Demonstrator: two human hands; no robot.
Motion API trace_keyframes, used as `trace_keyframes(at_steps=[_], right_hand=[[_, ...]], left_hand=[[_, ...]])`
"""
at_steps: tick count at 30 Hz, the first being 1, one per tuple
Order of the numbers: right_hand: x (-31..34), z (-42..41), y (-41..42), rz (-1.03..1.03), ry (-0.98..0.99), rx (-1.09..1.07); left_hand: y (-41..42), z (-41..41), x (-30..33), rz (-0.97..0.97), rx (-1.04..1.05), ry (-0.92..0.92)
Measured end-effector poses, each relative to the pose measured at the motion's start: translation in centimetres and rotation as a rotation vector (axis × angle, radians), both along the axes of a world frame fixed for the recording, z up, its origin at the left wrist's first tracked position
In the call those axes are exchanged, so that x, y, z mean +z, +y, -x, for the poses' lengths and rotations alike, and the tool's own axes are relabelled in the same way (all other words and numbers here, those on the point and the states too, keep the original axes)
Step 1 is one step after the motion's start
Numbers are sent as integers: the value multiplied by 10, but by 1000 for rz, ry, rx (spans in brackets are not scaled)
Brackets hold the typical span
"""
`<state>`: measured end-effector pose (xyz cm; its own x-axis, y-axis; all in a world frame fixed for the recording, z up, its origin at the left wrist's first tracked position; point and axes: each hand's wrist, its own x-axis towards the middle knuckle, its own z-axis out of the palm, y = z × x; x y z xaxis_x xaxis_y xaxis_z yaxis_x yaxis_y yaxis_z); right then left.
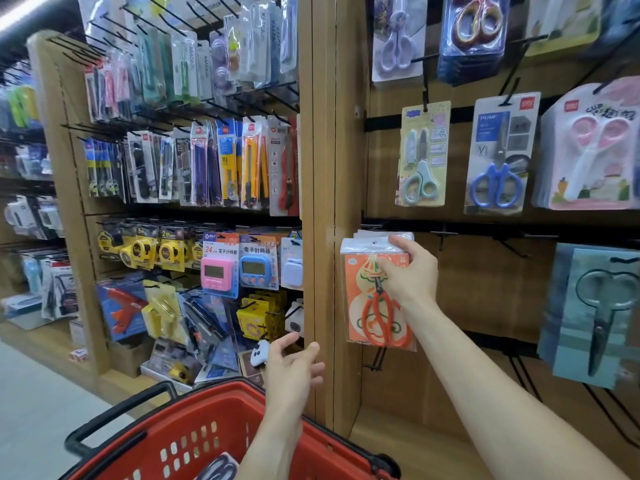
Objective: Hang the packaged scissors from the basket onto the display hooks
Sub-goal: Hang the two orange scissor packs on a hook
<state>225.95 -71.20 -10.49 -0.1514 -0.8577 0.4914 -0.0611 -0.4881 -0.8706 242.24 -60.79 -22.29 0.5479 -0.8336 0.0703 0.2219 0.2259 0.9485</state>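
The right hand (410, 271) is gripping an orange carded pack of red-handled scissors (375, 299) against the wooden display panel (485, 289); the left hand (294, 367) is hovering open above the red plastic basket (221, 403).

Right hand (412, 271) grips orange scissors pack (375, 299) against display panel; left hand (294, 365) open above red basket (214, 434).

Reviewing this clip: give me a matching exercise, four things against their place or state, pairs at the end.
Things:
1. right hand
2. left hand
3. red basket
4. blue-handled scissors pack

Places or states:
A. hangs on an upper hook
B. open, holding nothing
C. grips the orange scissors pack
D. at the bottom, below the hands

Pairs: 1-C, 2-B, 3-D, 4-A
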Motion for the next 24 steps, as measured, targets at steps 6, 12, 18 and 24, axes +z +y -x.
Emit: trace_keyframes(at_steps=[6,12,18,24], right_hand=[[6,-7,-11,-8,65,-37],[8,-11,-14,-33,109,-117],[6,-12,-16,-22,158,-155],[-3,-13,-22,-8,131,-234]], left_hand=[[-3,-1,-3,-6,21,7],[-3,-3,-3,-17,10,-6],[-3,-4,-3,-28,-3,-10],[-3,-4,-4,-38,-17,10]])
